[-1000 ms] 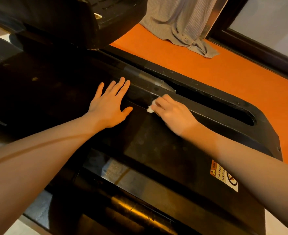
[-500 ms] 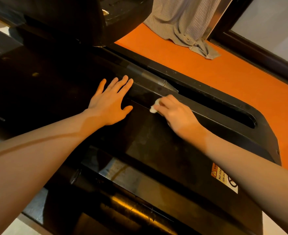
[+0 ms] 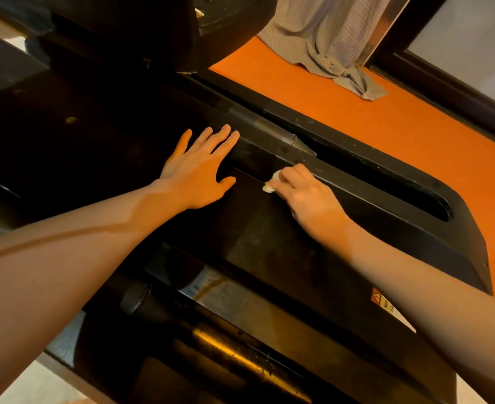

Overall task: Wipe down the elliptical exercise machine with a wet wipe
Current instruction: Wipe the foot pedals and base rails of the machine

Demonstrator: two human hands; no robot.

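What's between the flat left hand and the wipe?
Only bare black machine cover, per the head view, separates the left hand from the wipe in the right hand.

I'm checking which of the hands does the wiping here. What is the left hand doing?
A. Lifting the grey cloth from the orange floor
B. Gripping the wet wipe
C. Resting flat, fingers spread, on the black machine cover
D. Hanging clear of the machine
C: the left hand lies flat with straight fingers on the black machine cover, while the right hand holds the wet wipe.
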